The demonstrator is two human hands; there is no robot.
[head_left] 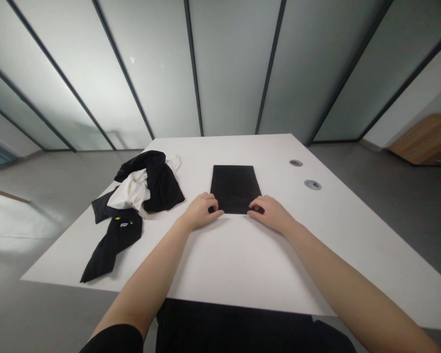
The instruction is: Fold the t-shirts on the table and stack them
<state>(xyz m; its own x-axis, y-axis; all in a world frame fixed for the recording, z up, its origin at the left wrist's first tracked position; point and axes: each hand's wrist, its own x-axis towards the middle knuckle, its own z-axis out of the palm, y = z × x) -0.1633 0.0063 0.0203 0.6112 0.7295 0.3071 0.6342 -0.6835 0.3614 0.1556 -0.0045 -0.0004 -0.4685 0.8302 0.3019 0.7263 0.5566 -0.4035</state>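
Folded black cloth [235, 189] lies flat on white table [242, 264]; its near corners are touched by curled left hand [201, 211] and right hand [270, 213], grip unclear. Uneven pressure could slip the corners.

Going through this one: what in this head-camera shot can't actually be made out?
All in the head view:
- Near corners of the folded black cloth: covered by the left hand and right hand.
- White garment: partly hidden under black clothing, so its shape is unclear.
- Yellow-and-white mark: too small to read.
- Wooden furniture: cut off by the right edge.
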